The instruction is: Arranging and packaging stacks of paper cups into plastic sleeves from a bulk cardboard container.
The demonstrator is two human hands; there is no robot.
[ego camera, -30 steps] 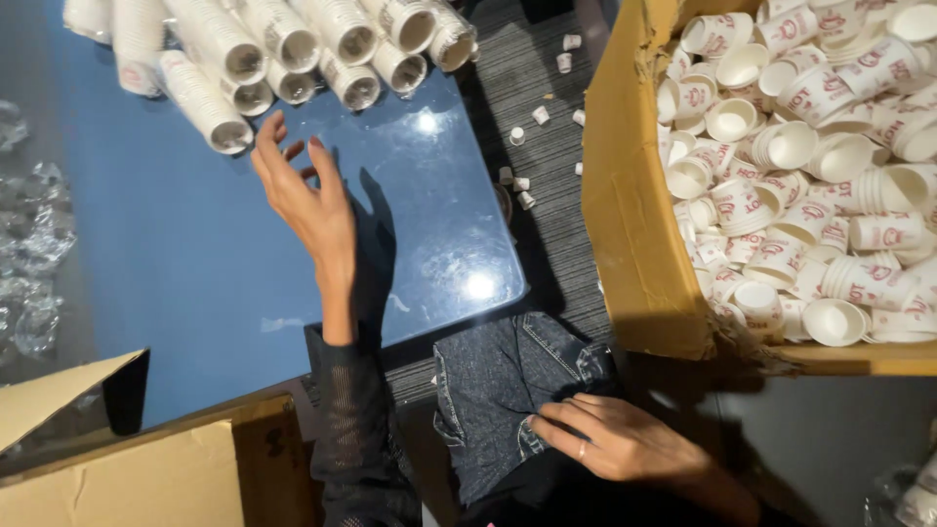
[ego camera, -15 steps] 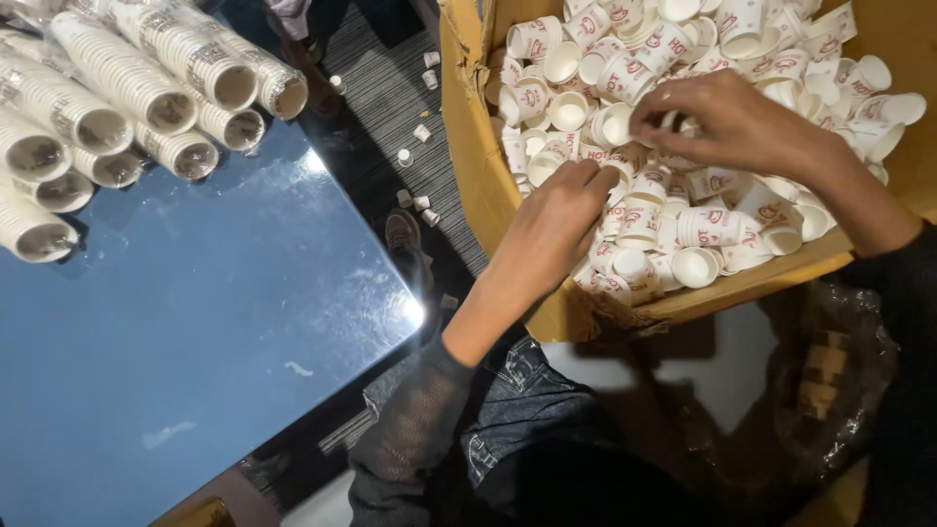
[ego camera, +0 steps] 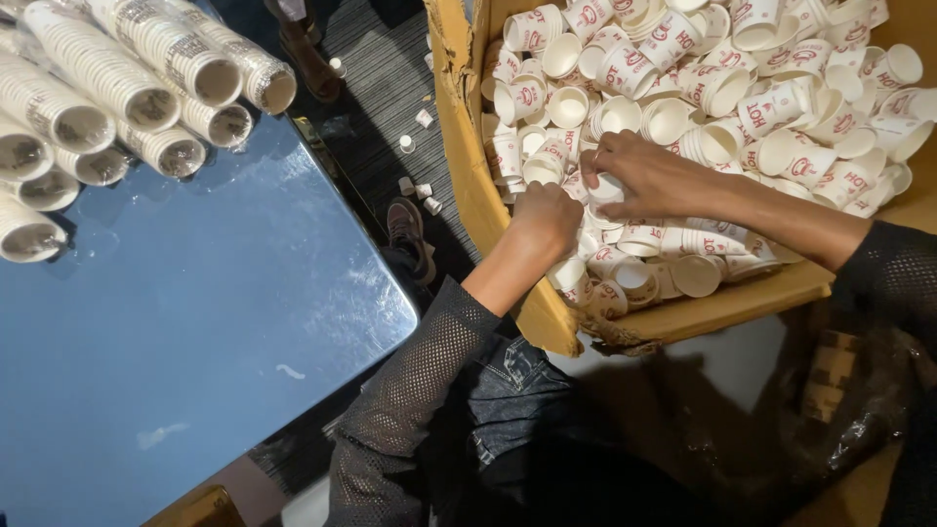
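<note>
Both of your hands are now inside the cardboard box of loose paper cups; a second ago the left hand lay flat on the blue tabletop and the right hand rested on your lap; half a second ago both had reached the box, and the view has since closed in on it.

Left hand: curled into a loose fist at the near wall of the box, knuckles up, pressed among the cups; whether it has hold of a cup cannot be told, since the fingers are folded under.

Right hand: palm down over the heap, fingers bent and gathered around a small cluster of cups just beside the left hand; the grip looks partly closed, on a short nest of cups by appearance; the two hands are almost touching.

Judgement: work has moved from the tabletop to the box; cups are being gathered, none lifted clear yet.

Sleeved stacks of cups lie at the far left of the tabletop, well apart from the hands; a few stray cups lie on the dark floor between tabletop and box.
</note>
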